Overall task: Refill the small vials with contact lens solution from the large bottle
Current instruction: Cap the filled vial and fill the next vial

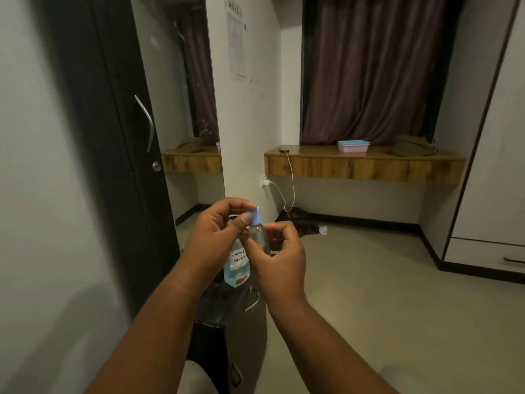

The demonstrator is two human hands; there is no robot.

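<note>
Centre frame: right hand (279, 251) grips a small vial (259, 237), left hand (218, 231) pinches its blue cap (257, 216). Large bottle (237, 265) waits behind; pouring apparently not underway.

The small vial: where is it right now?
Head view, centre: the small vial is in the right hand, its blue cap pinched by the left hand.

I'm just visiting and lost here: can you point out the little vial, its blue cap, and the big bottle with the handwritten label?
small vial (258, 236), head view, on its clear body between the fingers.
blue cap (256, 216), head view, on its side.
large bottle (237, 264), head view, on its handwritten label.
</note>
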